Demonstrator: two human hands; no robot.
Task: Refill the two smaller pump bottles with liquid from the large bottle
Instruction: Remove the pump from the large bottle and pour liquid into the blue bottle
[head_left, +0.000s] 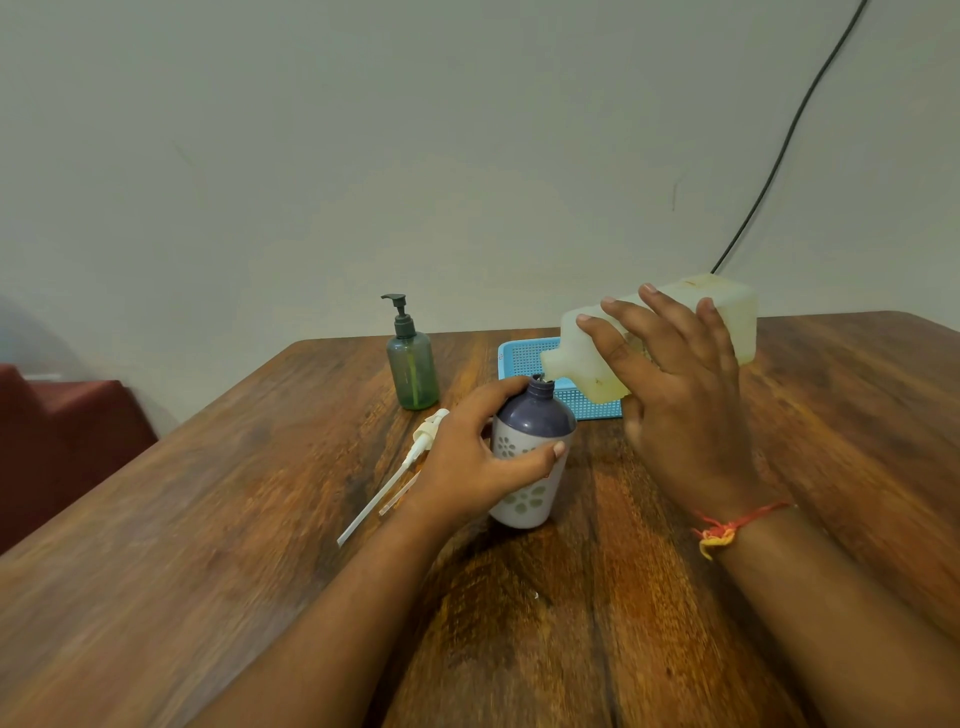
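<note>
My right hand (675, 395) grips the large translucent white bottle (727, 312), which is tipped on its side with its neck touching the open mouth of the small bottle. That small bottle (530, 415) has a purple top and a white floral body; it stands upright at the table's middle, and my left hand (478, 457) holds it round the body. Its white pump (410, 462) with the long tube lies flat on the table just left of it. A green pump bottle (413, 371) with a dark pump head stands farther back on the left.
A blue plastic basket (524, 356) sits behind the bottles, partly hidden by the large bottle. The wooden table (260, 493) ends at a pale wall. A black cable (779, 150) runs down the wall at right. A dark red seat (67, 441) is at left.
</note>
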